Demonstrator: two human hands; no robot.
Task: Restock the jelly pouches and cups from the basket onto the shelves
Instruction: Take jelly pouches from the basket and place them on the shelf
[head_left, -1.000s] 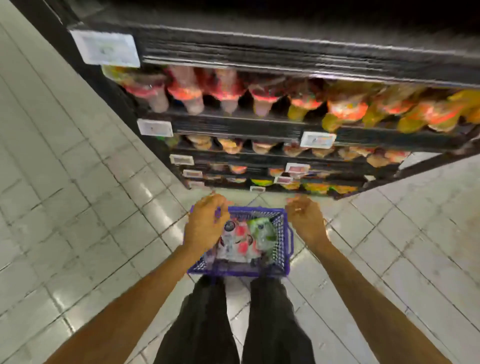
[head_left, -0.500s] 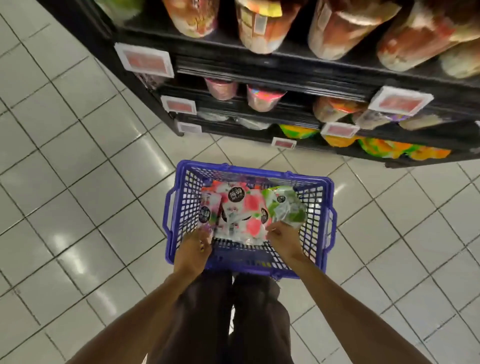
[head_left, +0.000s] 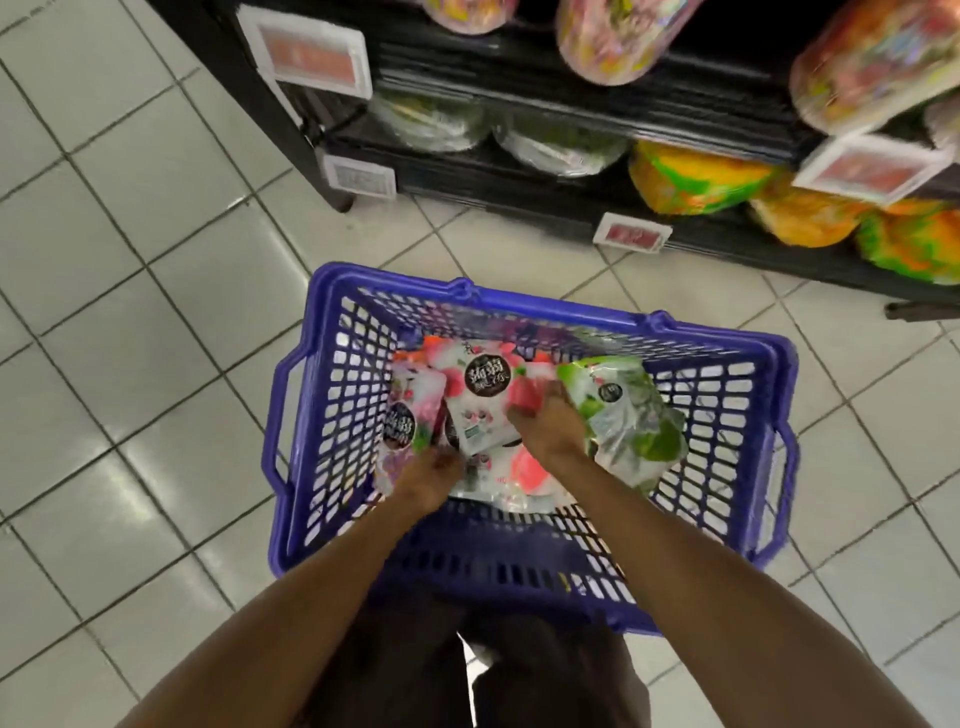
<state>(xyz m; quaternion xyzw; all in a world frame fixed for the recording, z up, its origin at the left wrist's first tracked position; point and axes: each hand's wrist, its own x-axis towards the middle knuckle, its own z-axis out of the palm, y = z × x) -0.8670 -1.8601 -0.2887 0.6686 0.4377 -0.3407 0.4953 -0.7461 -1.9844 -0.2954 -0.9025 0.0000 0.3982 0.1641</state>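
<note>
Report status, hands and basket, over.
Left hand and right hand down in the blue basket, on the pink pouches; grips blurred. No pouch clear of basket yet. Green pouch beside right hand.

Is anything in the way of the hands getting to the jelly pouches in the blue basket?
Nothing visible is. The blue basket is open on top, and the left hand and right hand are inside it, touching the pink pouches. The green pouch lies beside the right hand, not across its way.
</note>
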